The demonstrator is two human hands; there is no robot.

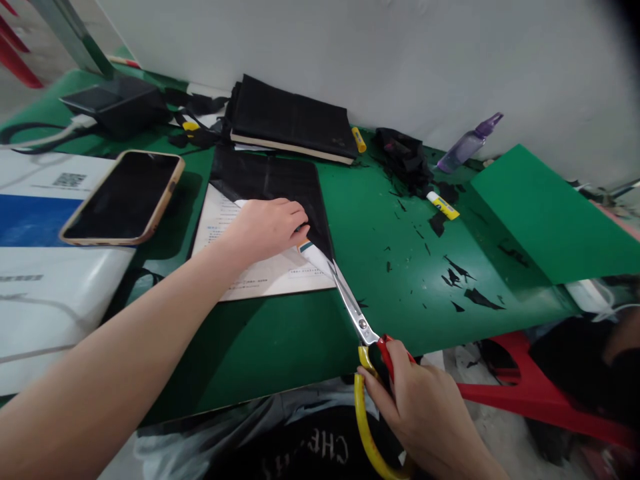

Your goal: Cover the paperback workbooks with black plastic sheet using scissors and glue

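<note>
Black sheet [287, 175] lies at the middle of the green table [280, 350], against a printed page [216, 233]. Scissors [363, 324] are near right of it, with tips at its edge, and the right hand [425, 400] is closed around their handles. The left hand [267, 228] rests on the sheet, fingers curled; whether they pinch it, one cannot tell.

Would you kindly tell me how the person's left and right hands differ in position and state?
The left hand lies over the black sheet and printed page, while the right hand grips the scissors. The left hand is above the green table; the right hand shows past its near edge. Both hands are bare.
</note>
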